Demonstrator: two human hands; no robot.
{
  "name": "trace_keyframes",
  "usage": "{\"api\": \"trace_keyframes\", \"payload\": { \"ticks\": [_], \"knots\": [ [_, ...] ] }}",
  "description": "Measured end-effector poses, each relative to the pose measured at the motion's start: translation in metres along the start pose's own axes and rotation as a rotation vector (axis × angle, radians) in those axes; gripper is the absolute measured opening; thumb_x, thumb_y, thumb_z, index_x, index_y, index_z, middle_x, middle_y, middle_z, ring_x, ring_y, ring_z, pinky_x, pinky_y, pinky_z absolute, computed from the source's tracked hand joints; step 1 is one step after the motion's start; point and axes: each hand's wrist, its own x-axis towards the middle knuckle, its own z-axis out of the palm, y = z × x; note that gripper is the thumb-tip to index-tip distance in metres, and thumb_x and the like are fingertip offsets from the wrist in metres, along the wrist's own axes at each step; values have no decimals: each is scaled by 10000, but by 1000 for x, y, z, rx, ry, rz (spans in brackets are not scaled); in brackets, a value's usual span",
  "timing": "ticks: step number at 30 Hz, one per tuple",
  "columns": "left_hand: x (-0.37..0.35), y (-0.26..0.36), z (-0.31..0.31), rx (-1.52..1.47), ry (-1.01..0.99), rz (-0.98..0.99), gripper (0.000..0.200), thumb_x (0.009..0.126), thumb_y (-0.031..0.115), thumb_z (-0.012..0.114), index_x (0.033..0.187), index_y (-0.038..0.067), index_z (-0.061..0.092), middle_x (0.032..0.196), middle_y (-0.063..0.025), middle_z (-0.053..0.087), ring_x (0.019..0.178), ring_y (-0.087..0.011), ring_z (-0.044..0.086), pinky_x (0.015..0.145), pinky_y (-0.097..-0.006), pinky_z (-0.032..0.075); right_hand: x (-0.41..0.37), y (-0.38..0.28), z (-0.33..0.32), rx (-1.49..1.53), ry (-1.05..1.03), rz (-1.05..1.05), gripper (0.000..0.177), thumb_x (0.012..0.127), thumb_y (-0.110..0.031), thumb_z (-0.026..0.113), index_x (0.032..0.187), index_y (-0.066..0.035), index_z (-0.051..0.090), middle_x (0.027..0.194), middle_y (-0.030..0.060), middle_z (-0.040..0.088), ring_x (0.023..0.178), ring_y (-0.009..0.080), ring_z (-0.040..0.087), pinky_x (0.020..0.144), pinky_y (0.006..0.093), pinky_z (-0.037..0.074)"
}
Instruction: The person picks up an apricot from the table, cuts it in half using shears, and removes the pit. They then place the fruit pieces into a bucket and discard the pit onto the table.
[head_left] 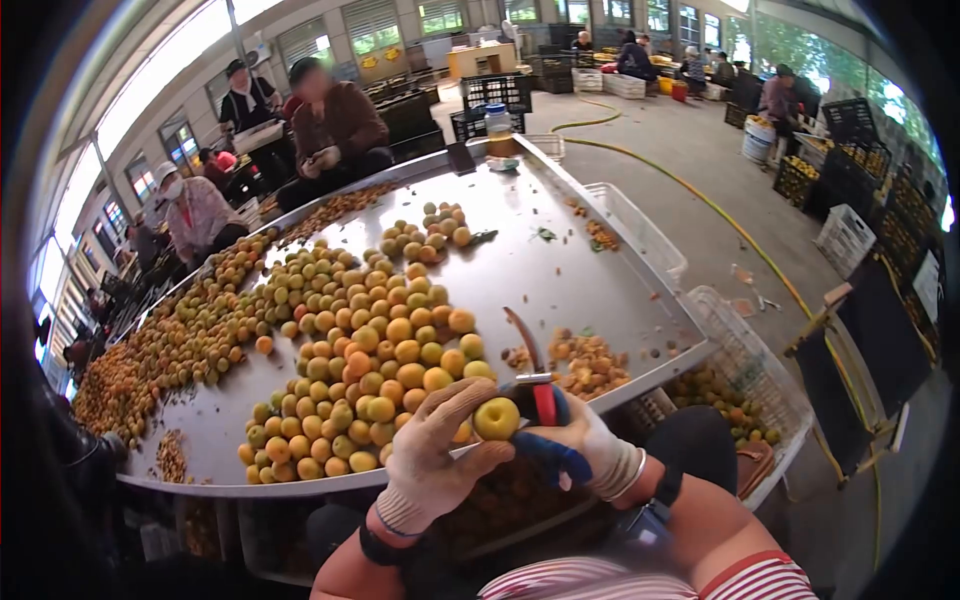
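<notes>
Slippage is judged the chief risk here. A yellow fruit (496, 418) is held at the fingertips of the gloved left hand (435, 455), which is closed about it just above the near rim of the desk (560, 270). The right hand (590, 450), also gloved, is wrapped tight around the red and blue handle of a knife (528, 350), whose curved blade points up and away. The base of the blade is seen just beside the fruit, and the left thumb lies close to it. If the round, smooth fruit were turned under pressure, it could be squeezed out of the grip and the edge driven into the glove. A fruit lost that way could be dropped past the rim into the lap or onto the floor.

The desk is a broad sheet-metal surface with a raised rim. A large heap of fruit (370, 350), yellow, orange and green, is spread over its left and middle. A smaller pile of brownish scraps (585, 365) is seen near the right rim, close to the hands. A white mesh crate (760, 370) partly filled with fruit is set below that rim.

Other people are seated along the far side, among them a person in a brown top (335, 125). A large hall with a concrete floor is shown, with a yellow hose (720, 215) laid across it, dark crates stacked by the walls and more people at the far end.
</notes>
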Motion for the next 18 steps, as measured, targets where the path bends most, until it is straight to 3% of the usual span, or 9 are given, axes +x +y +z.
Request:
{"api": "trace_keyframes", "payload": {
  "ticks": [1, 3, 4, 6, 8, 10, 12, 15, 18],
  "knots": [
    [-2, 2, -3, 16, 11, -10, 585, 736, 143, 855, 1264, 35, 626, 1237, -175, 642, 1105, -308, 643, 951, -368, 512, -1, 0, 0, 5, -20, 8, 411, 908, -102, 723, 1288, -26, 584, 1005, 46, 705, 829, 99, 665, 686, 225, 534],
    [-5, 7, -9, 68, 26, -9, 583, 732, 116, 856, 1259, 41, 622, 1206, -151, 653, 1035, -284, 670, 900, -343, 538, 1, 1, 2, -20, -26, 78, 371, 913, -151, 732, 1251, -62, 608, 836, 12, 692, 641, 66, 620, 519, 194, 469],
    [-8, 6, -11, 83, 33, -17, 583, 732, 116, 856, 1259, 41, 622, 1206, -151, 653, 1035, -284, 670, 900, -343, 538, 4, 5, 4, -14, -43, 83, 371, 913, -151, 732, 1251, -62, 608, 836, 12, 692, 641, 66, 620, 519, 194, 469],
    [-14, 1, -13, -101, 99, -108, 581, 731, 87, 850, 1258, 41, 607, 1136, -122, 657, 984, -238, 681, 854, -308, 552, 11, 17, 6, -116, 115, -17, 371, 932, -195, 719, 1266, -89, 595, 709, -18, 643, 508, 42, 523, 427, 188, 383],
    [-16, 1, -19, -191, 111, -135, 584, 754, 62, 833, 1275, 23, 572, 1088, -91, 646, 982, -196, 670, 862, -293, 553, 15, 25, 5, -67, 49, -88, 328, 978, -230, 659, 1259, -89, 564, 773, 2, 655, 501, 34, 488, 435, 194, 384],
    [-18, 4, -23, -850, 136, -378, 586, 775, 30, 815, 1295, 4, 546, 1089, -75, 633, 987, -183, 659, 891, -297, 549, 20, 32, 6, -26, 84, -227, 265, 1018, -248, 589, 1227, -93, 538, 847, 24, 658, 492, 26, 453, 435, 193, 370],
    [-22, -1, -28, -937, 127, -373, 624, 791, 67, 816, 1332, -13, 515, 1104, -79, 629, 975, -195, 660, 912, -309, 546, 23, 35, 4, -43, 79, -219, 222, 1038, -269, 545, 1173, -93, 532, 910, 41, 659, 502, 21, 455, 446, 183, 373],
    [-19, -2, -36, -1227, -41, -495, 759, 763, 197, 861, 1385, -21, 485, 1079, -92, 648, 963, -214, 666, 907, -357, 548, 24, 35, 3, -148, 38, -199, 237, 1044, -292, 530, 1139, -77, 560, 843, 18, 636, 521, 25, 464, 467, 185, 389],
    [-16, 8, -36, -1279, -12, -558, 783, 742, 212, 880, 1381, -17, 489, 1067, -96, 655, 944, -210, 661, 882, -359, 547, 23, 29, 8, -200, 19, -138, 227, 1047, -284, 525, 1121, -74, 572, 808, 1, 615, 549, 21, 470, 489, 185, 392]
  ]
}}
